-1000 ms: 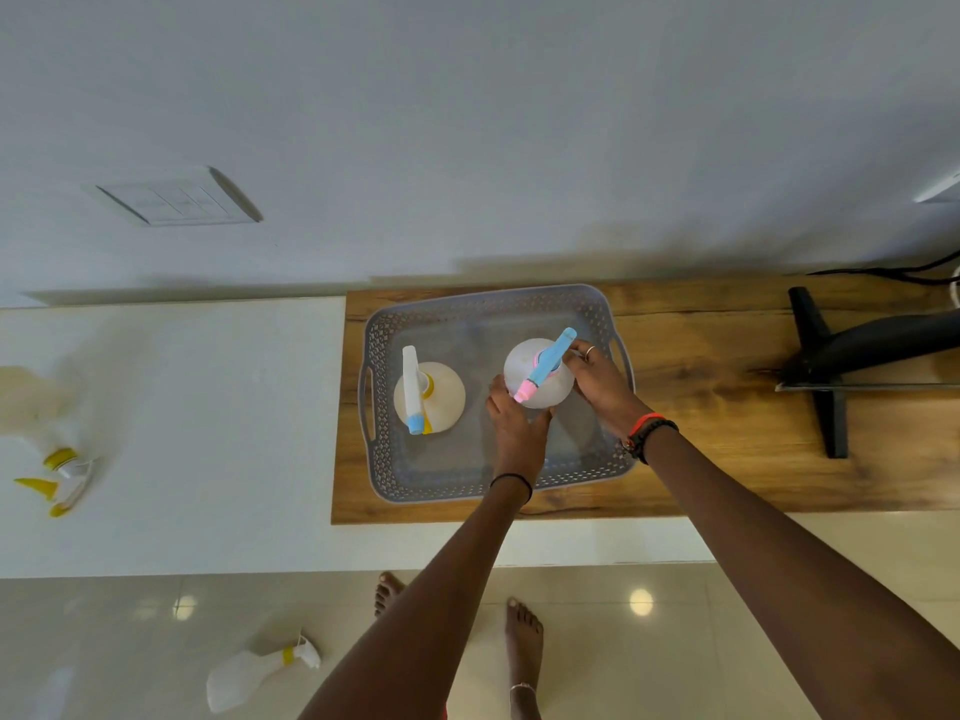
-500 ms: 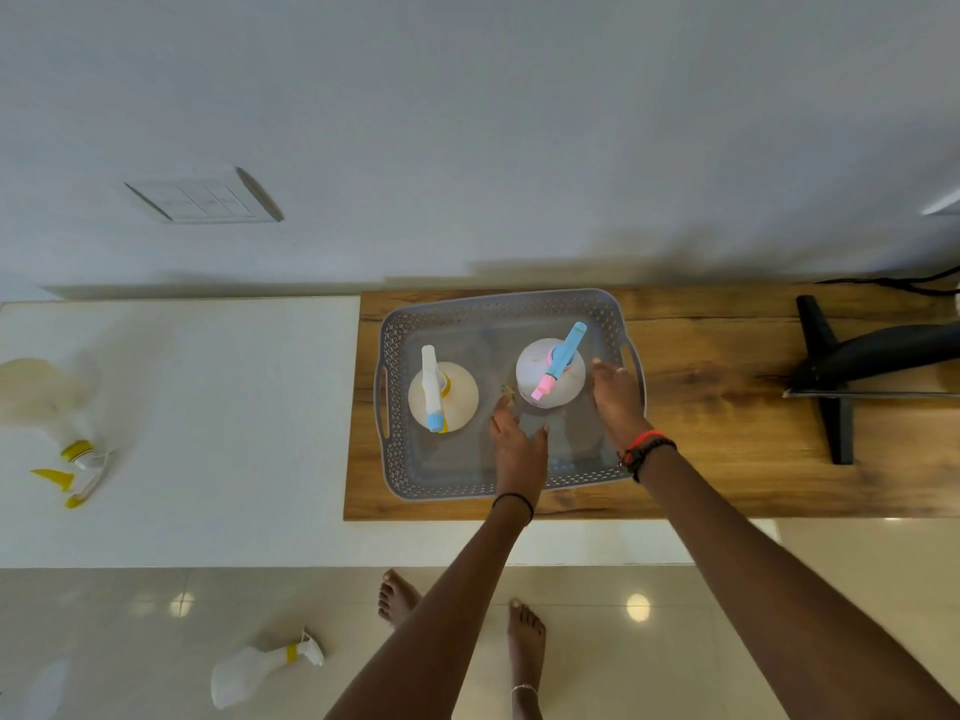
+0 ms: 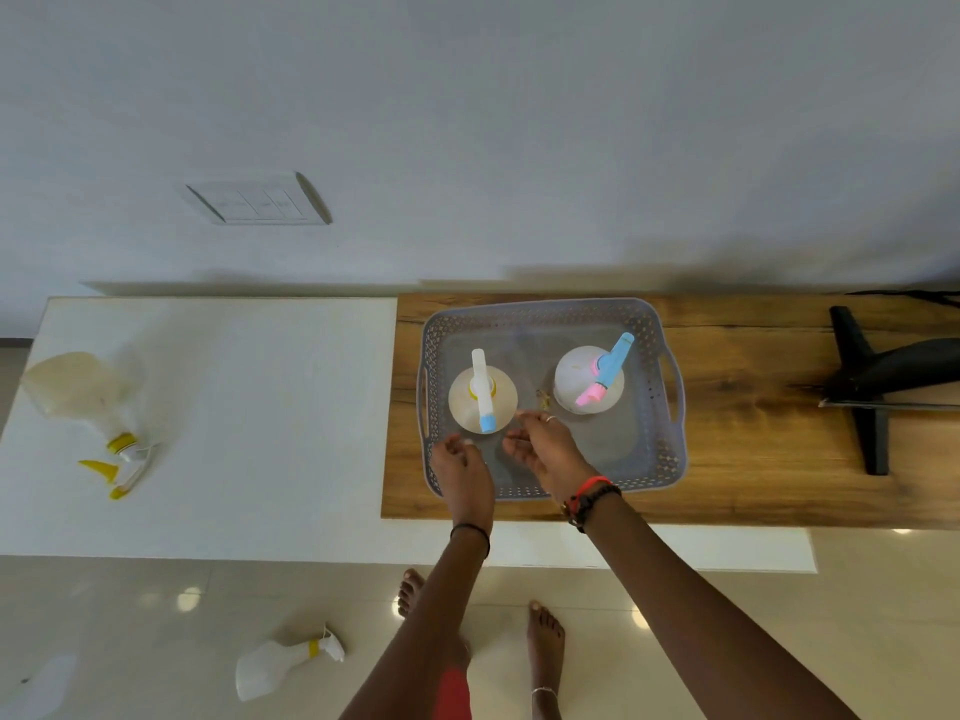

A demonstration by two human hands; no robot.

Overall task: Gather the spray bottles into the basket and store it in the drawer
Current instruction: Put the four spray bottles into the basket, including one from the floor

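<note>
A grey perforated basket (image 3: 655,324) sits on the wooden top. Two spray bottles stand upright in it: one with a white and blue sprayer (image 3: 483,397) at the left, one with a blue and pink sprayer (image 3: 589,379) at the right. My left hand (image 3: 462,467) hovers over the basket's near left corner, fingers loosely curled and holding nothing. My right hand (image 3: 545,449) hangs over the basket's near middle, fingers apart, just in front of the left bottle. A yellow-trigger bottle (image 3: 85,402) lies on the white counter at far left. Another bottle (image 3: 283,662) lies on the floor.
The wooden top (image 3: 753,459) adjoins a white counter (image 3: 260,407). A black stand (image 3: 872,387) occupies the wood's right end. A switch plate (image 3: 257,202) is on the wall behind. My bare feet stand on the tiled floor (image 3: 727,641) below.
Both hands let go of the blue and pink bottle, which now stands in the basket. They have drawn back and shifted left toward the basket's near edge.
</note>
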